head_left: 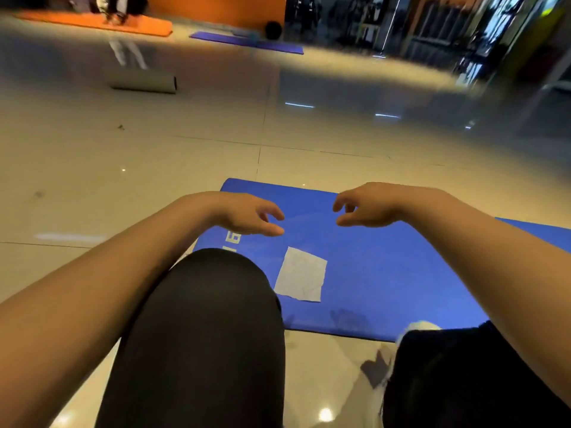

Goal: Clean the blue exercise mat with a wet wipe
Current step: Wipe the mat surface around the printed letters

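2 hands noted above the blue mat point(386, 273), neither holding anything. Left hand point(247, 216) & right hand point(367, 206): fingers loosely curled, relaxed, gap between them. Wet wipe point(301, 274) lies flat on mat, spread out, nearer the person than both hands, just beside left knee point(210, 304) (crouched posture, tiled floor point(123, 165)). Step in hand, judged: pick up wipe. Recommend: flat palm on wipe, firm pressure, overlapping strokes edge to edge, refold when soiled.
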The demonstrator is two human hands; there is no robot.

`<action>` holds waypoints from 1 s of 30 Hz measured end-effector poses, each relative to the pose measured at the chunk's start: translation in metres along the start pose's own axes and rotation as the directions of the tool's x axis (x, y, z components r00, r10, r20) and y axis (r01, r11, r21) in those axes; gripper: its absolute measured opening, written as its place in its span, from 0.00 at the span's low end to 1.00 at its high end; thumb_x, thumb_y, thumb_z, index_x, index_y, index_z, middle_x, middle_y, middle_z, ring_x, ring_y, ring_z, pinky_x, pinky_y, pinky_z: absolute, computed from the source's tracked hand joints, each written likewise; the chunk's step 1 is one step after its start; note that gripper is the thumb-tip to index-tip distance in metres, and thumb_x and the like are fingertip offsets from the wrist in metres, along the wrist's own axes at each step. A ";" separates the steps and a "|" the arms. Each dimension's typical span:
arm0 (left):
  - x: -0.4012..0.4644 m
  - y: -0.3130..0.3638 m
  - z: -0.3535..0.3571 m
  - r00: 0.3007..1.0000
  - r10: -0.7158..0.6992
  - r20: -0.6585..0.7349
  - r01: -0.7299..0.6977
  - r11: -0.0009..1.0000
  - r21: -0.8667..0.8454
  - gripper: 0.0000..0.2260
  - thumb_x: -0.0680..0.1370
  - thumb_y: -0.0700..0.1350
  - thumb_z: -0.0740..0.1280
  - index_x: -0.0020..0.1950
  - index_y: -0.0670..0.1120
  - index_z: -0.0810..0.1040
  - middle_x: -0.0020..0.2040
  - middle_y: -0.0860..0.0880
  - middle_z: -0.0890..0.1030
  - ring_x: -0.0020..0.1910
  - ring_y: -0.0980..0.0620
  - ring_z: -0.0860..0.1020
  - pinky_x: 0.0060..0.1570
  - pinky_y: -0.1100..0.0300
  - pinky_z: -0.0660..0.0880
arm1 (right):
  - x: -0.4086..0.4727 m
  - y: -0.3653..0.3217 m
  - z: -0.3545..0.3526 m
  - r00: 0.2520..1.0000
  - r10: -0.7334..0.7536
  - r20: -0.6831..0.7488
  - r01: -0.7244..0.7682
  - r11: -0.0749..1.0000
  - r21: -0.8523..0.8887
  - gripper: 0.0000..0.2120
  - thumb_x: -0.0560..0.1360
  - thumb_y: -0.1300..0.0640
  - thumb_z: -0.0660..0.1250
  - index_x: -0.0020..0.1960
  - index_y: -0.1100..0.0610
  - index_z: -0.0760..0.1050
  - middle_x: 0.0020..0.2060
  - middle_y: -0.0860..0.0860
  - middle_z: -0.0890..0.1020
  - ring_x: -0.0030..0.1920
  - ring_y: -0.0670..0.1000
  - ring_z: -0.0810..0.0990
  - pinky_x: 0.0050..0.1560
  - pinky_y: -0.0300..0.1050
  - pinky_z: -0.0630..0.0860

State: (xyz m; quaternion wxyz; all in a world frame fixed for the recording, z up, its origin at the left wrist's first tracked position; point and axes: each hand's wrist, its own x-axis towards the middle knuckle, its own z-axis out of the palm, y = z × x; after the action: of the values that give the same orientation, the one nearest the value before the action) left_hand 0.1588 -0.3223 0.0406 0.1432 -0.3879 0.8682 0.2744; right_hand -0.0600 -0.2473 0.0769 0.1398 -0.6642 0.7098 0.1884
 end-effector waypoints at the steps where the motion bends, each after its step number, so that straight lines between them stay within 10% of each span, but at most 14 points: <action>1: -0.010 0.009 -0.005 1.000 -0.009 0.016 0.009 0.999 0.042 0.24 0.82 0.59 0.60 0.77 0.56 0.63 0.71 0.52 0.72 0.66 0.50 0.73 0.62 0.60 0.66 | -0.010 0.000 -0.005 1.000 0.016 -0.008 -0.016 1.000 0.006 0.22 0.82 0.45 0.60 0.73 0.51 0.66 0.68 0.52 0.73 0.66 0.54 0.71 0.61 0.44 0.66; 10: -0.019 0.057 -0.013 0.998 -0.033 -0.055 0.048 0.951 0.305 0.26 0.82 0.61 0.58 0.78 0.56 0.59 0.73 0.50 0.70 0.69 0.48 0.70 0.66 0.54 0.65 | 0.000 -0.031 0.008 0.974 -0.011 0.228 -0.038 0.977 0.211 0.26 0.82 0.45 0.59 0.76 0.54 0.62 0.67 0.55 0.73 0.61 0.55 0.78 0.60 0.50 0.72; 17: -0.024 0.032 -0.019 0.927 -0.346 0.148 0.242 0.850 0.467 0.28 0.82 0.62 0.57 0.80 0.55 0.57 0.76 0.50 0.66 0.74 0.48 0.65 0.69 0.55 0.61 | 0.024 -0.058 -0.008 0.990 -0.142 0.018 0.134 0.964 0.232 0.25 0.83 0.49 0.58 0.77 0.55 0.60 0.73 0.53 0.68 0.68 0.55 0.72 0.58 0.46 0.68; 30: 0.044 -0.008 0.031 0.996 -0.090 -0.006 0.084 0.902 0.424 0.25 0.82 0.61 0.58 0.78 0.56 0.61 0.73 0.50 0.70 0.70 0.47 0.70 0.63 0.52 0.70 | 0.048 -0.035 0.002 0.963 -0.060 0.264 -0.047 0.923 0.383 0.24 0.82 0.45 0.58 0.76 0.51 0.61 0.69 0.55 0.72 0.64 0.55 0.77 0.66 0.55 0.72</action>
State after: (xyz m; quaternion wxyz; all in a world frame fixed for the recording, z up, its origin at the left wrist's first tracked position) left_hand 0.1368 -0.3349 -0.0080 0.2420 -0.3842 0.8878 0.0756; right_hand -0.0294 -0.2906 0.0511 0.3642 -0.5940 0.7048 0.1336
